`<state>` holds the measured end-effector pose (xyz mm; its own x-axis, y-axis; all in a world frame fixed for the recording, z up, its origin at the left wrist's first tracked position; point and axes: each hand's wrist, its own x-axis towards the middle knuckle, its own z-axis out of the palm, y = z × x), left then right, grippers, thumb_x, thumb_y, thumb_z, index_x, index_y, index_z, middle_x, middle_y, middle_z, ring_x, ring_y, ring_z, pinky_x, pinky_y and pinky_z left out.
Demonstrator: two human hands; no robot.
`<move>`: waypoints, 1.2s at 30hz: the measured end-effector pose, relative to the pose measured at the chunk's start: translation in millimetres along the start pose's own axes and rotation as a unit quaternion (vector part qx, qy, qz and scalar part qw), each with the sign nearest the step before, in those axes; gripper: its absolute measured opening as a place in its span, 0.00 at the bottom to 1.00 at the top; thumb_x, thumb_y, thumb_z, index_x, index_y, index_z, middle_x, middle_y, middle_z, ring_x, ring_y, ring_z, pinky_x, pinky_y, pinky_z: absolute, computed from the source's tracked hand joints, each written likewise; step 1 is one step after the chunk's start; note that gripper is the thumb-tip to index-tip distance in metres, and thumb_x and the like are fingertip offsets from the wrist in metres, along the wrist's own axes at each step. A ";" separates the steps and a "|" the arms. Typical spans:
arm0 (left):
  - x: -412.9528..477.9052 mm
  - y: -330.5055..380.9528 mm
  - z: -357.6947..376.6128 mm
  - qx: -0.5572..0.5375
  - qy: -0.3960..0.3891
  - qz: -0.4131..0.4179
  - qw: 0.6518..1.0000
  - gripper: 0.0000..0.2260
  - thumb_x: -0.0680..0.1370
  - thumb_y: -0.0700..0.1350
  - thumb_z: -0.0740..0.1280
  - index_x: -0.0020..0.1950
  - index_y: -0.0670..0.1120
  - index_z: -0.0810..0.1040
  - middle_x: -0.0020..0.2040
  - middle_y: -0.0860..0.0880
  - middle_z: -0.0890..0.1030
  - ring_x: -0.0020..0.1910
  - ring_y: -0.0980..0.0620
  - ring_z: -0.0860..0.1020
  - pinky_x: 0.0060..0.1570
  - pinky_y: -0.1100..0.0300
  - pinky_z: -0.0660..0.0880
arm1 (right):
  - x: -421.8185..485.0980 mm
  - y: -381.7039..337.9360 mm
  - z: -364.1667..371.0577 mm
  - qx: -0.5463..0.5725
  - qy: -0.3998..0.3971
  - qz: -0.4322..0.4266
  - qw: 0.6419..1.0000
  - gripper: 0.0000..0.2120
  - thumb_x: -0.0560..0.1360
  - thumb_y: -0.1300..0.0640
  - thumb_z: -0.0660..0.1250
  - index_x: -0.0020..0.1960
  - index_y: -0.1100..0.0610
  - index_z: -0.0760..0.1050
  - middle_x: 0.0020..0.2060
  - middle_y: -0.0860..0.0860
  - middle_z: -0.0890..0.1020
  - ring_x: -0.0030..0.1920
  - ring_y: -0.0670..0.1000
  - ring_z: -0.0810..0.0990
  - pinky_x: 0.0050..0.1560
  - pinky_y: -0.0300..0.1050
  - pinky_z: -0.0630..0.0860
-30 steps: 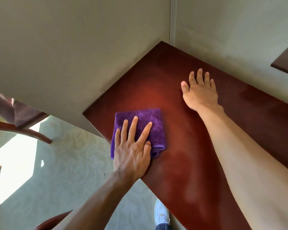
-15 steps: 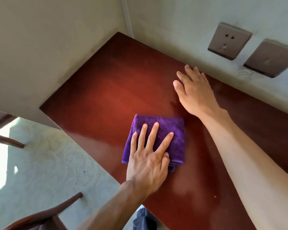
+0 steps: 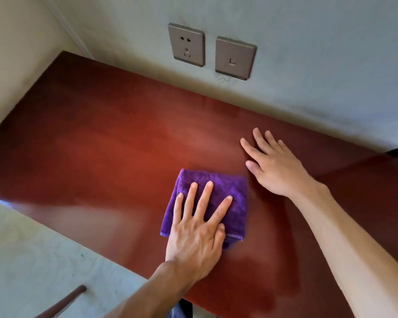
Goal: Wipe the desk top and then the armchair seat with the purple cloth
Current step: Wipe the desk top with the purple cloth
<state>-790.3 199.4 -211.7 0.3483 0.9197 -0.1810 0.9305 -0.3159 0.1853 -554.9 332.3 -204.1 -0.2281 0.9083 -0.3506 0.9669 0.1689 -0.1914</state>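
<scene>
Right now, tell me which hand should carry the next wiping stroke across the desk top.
Left. The left hand presses flat on the purple cloth; the right hand rests bare on the desk top beside it.

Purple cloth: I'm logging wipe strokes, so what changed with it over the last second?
The left hand slid the purple cloth rightward across the desk top, from the left front corner to just beside the right hand. Nothing was picked up or released. Unchanged: the left hand lies flat on the folded cloth with straight fingers, and the right hand rests open on the desk.
</scene>
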 end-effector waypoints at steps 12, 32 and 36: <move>1.9 91.9 9.7 -0.029 -0.048 0.060 0.997 0.29 0.81 0.54 0.55 0.82 0.61 0.53 0.85 0.46 0.49 0.83 0.39 0.46 0.77 0.36 0.47 | 5.5 3.9 13.4 0.031 0.038 -0.011 0.999 0.27 0.85 0.44 0.51 0.82 0.40 0.48 0.83 0.49 0.45 0.83 0.56 0.43 0.81 0.57 0.45; -57.8 33.3 9.2 -0.040 -0.052 0.142 0.988 0.34 0.67 0.55 0.66 0.74 0.65 0.69 0.82 0.48 0.61 0.82 0.43 0.57 0.76 0.42 0.58 | 27.1 -102.7 -5.4 0.041 0.105 -0.054 0.992 0.26 0.82 0.40 0.57 0.79 0.43 0.64 0.81 0.56 0.60 0.80 0.62 0.57 0.80 0.59 0.52; -63.4 -39.6 -4.2 -0.046 -0.018 0.081 0.995 0.36 0.66 0.53 0.68 0.76 0.64 0.69 0.82 0.48 0.60 0.82 0.43 0.57 0.77 0.41 0.59 | 70.8 -163.6 -5.6 0.053 0.055 -0.079 0.994 0.26 0.82 0.41 0.56 0.80 0.41 0.60 0.82 0.55 0.58 0.81 0.62 0.55 0.80 0.59 0.51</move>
<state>-849.7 154.6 -203.5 0.4991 0.8486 -0.1755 0.8478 -0.4362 0.3016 -728.7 371.1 -192.5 -0.3564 0.9112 -0.2065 0.9012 0.2769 -0.3334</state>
